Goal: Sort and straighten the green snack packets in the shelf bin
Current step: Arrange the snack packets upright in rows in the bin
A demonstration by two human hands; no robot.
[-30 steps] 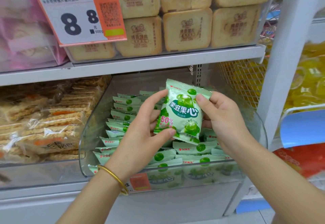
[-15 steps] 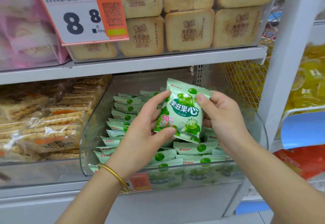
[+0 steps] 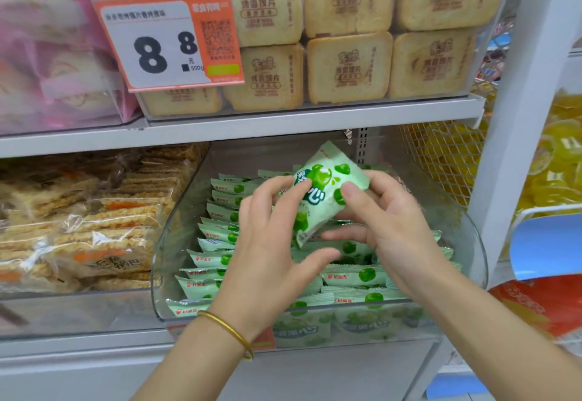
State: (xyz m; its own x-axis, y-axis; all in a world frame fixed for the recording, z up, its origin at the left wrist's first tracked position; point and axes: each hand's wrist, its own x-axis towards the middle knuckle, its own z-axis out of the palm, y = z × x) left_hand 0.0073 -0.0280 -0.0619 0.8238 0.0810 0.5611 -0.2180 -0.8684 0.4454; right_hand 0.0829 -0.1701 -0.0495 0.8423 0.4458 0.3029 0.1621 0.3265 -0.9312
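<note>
A clear plastic shelf bin (image 3: 472,259) holds several green snack packets (image 3: 214,237) standing in rows. One green packet (image 3: 324,192) is held above the rows, tilted with its top leaning right. My right hand (image 3: 387,230) pinches that packet, thumb on its front and fingers behind and under it. My left hand (image 3: 267,252), with a gold bangle on the wrist, has its fingers at the packet's left edge and its thumb free below the packet. Whether the left fingers grip the packet is blurred.
A shelf board (image 3: 283,123) runs just above the bin, with an orange price tag (image 3: 167,41) and toast-like packs (image 3: 346,66) on it. Rice-cracker packs (image 3: 94,227) fill the neighbouring bin on the left. A white upright post (image 3: 516,148) stands at the right.
The packet was upright with its front facing me, pinched by both hands. It has turned and tilted to the right, and my left thumb has come off its lower edge.
</note>
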